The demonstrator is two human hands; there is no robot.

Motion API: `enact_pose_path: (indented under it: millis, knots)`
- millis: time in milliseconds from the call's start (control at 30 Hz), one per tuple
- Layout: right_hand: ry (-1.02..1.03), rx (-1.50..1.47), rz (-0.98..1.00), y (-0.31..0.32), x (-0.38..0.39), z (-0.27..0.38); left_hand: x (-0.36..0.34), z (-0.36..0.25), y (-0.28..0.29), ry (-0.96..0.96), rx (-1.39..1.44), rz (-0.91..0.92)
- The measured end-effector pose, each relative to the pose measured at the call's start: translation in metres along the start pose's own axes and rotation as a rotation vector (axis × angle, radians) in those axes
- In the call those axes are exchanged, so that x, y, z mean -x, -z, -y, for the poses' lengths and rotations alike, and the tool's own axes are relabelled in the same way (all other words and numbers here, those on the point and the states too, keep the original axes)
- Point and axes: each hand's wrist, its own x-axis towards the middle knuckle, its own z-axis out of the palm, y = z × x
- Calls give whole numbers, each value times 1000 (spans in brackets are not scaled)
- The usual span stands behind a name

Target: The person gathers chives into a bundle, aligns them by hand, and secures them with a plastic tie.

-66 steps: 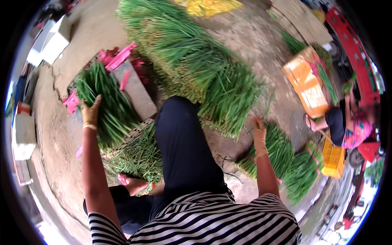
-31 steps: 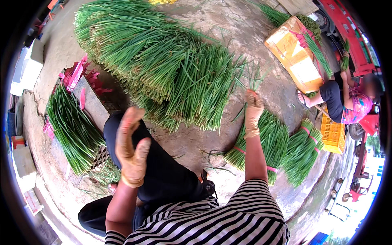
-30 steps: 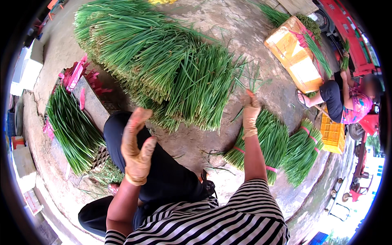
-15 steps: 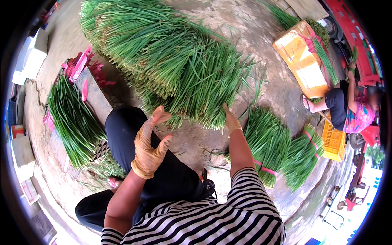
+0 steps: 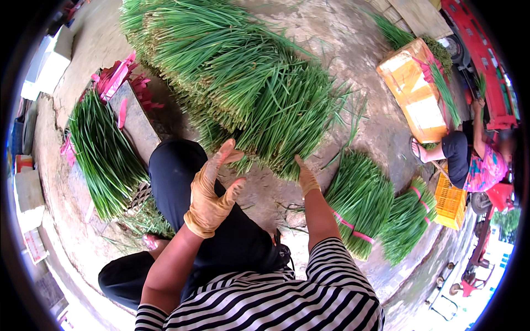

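A big heap of long green chives (image 5: 259, 94) lies on the ground in front of me, its pale cut ends turned toward me. My left hand (image 5: 212, 193), in a tan glove, is raised above my knee, thumb and fingers spread, with nothing in it. Also gloved, my right hand (image 5: 307, 177) reaches to the near right edge of the heap, its fingers stretched out against the stalk ends; some of them are hard to make out. Beside that arm lie two bundles of chives, one larger (image 5: 361, 187) and one smaller (image 5: 406, 226), bound with pink ties.
On my left, loose chives (image 5: 105, 154) lie across a low stand (image 5: 138, 118) with pink strips (image 5: 113, 83). To the right are a taped carton (image 5: 414, 91), a yellow crate (image 5: 450, 201) and a seated person (image 5: 477, 157) holding greens. A red vehicle (image 5: 480, 60) stands behind.
My right hand has shifted slightly left and toward me along the heap's edge. My left hand has moved a little right, still spread. The whole view has tilted slightly.
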Motion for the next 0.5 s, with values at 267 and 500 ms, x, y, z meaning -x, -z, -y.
enact_pose_path:
  millis: [267,500]
  knots:
    - [-83,134,-10,-49,51,56,-33,-6,-26,220,262,44]
    - [-32,46,66,-57,70,87,-62,99,-151,624,108,431]
